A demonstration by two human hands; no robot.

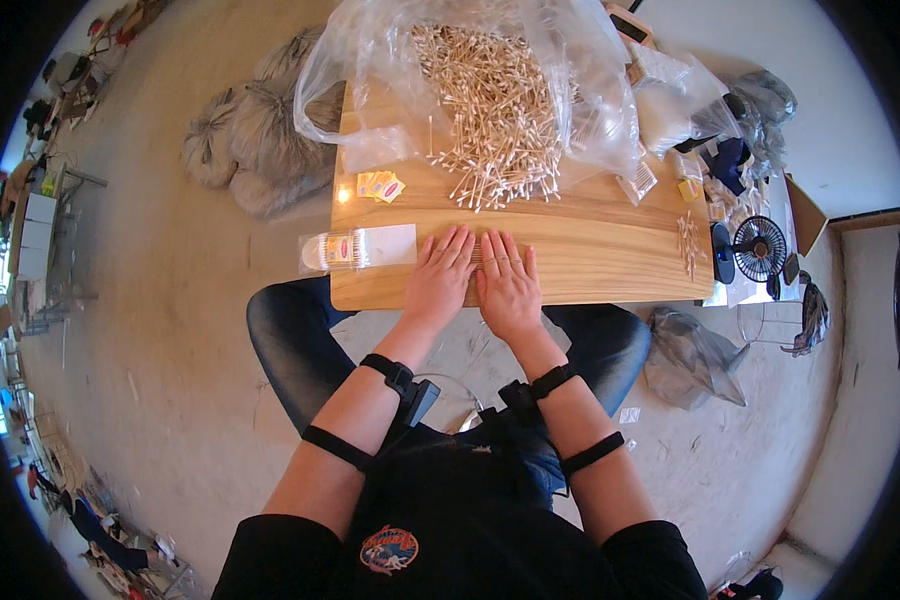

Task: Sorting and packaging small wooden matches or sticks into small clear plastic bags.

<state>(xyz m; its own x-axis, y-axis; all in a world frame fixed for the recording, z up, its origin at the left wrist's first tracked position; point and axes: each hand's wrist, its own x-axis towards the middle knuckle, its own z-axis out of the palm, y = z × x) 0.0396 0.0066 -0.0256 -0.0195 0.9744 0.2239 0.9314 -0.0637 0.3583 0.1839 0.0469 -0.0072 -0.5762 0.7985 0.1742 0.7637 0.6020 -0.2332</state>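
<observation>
My left hand [441, 268] and my right hand [508, 282] lie side by side near the table's front edge, palms down with fingers stretched forward. In the narrow gap between them a few thin brown sticks show, apparently cotton swabs; what is under the palms is hidden. Just beyond my fingertips spreads a large heap of cotton swabs [500, 110] with brown sticks and white tips, spilling from a clear plastic bag [600, 100]. Left of my left hand are a white card [391, 244] and a clear packet of cotton swabs [335, 251] with a yellow label.
Small yellow labels [379, 186] lie on the wooden table [610, 250] at left. Loose swabs [688, 245] are at its right end, near a black fan [759, 248]. Full bags [270, 130] stand on the floor beyond the left side; a grey plastic bag [692, 358] sits at right.
</observation>
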